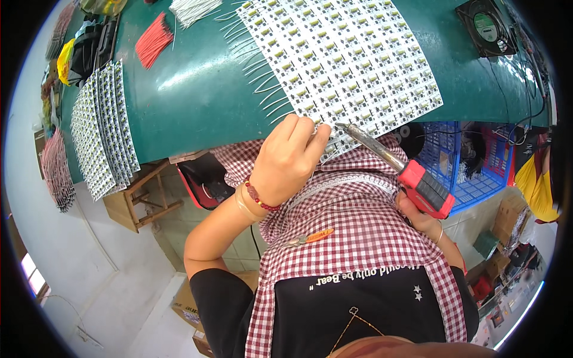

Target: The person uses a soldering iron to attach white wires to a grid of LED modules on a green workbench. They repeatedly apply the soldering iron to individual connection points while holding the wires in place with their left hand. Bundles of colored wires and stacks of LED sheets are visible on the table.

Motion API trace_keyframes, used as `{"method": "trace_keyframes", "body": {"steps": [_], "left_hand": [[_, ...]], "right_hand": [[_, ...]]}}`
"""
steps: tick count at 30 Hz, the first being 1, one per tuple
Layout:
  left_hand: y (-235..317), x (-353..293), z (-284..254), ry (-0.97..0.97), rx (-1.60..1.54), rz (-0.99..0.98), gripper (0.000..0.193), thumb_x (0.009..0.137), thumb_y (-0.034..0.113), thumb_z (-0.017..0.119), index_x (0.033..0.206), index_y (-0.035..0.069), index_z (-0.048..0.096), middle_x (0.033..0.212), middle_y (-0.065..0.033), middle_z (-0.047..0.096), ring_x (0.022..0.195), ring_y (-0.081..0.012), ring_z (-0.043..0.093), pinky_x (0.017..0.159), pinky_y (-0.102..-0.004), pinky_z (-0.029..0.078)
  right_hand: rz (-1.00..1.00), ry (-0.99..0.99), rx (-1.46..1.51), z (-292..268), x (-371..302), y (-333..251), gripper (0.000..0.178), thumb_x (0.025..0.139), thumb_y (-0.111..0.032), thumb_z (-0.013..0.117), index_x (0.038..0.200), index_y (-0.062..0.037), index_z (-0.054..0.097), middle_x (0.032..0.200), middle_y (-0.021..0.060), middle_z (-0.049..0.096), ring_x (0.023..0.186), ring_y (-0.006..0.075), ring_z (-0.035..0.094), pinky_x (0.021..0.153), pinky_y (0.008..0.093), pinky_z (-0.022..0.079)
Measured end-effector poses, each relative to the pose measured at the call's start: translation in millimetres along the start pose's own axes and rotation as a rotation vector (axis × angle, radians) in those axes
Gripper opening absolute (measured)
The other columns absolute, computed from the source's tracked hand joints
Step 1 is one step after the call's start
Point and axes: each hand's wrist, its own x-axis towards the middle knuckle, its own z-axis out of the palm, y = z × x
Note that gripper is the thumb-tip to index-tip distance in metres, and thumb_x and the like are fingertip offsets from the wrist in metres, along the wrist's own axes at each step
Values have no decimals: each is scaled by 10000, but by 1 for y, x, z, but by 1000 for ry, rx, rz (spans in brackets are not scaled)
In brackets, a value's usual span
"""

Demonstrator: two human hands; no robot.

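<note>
We judged the step in hand to be soldering wires to the near corner of a board: our left hand (289, 149) bent over that corner with fingers curled, though we could not tell whether its fingertips were closed on a wire; the big white board (346, 65) lay on the green table (197, 107), its near end reaching past the edge over our lap; the soldering iron (391, 158) slanted in from the right with its tip close to those fingertips, whether touching we could not say; and our right hand (418, 215) was wrapped around its handle. The next move, we reckoned, called for a steady wire end and a brief, exact touch of the tip, clear of the fingers. Counting from the left, we had one hanging bundle of pinkish wires (57, 173), one stack of about five smaller boards (104, 128), one red bundle (154, 40), one white bundle (194, 9), at least ten loose white wires (276, 109) along the big board's left edge, one iron, and one black fan (486, 27)
</note>
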Motion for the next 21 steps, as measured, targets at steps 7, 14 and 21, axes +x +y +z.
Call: {"method": "trace_keyframes", "body": {"steps": [7,14,21], "left_hand": [[-2,7,-4,-50,-1,17,305,684,-23,639,989,-6,656,759,-78,446,697,-223,499,588,-331,442],[-4,7,-3,-57,-15,23,301,695,-20,640,995,-8,660,760,-79,445,699,-225,499,588,-330,446],[-4,9,-3,-61,-5,32,283,699,-18,647,982,-19,662,757,-78,447,695,-222,497,587,-326,444]], "right_hand": [[-243,17,-276,-1,12,-10,175,689,-62,755,831,-59,653,757,88,617,671,269,604,580,374,464],[-35,27,-21,2,-1,-7,181,680,-55,763,829,-54,658,755,82,618,636,261,600,564,362,457],[-67,-9,-176,0,3,-10,179,698,-57,757,850,-48,664,764,78,632,655,243,613,577,341,461]]}}
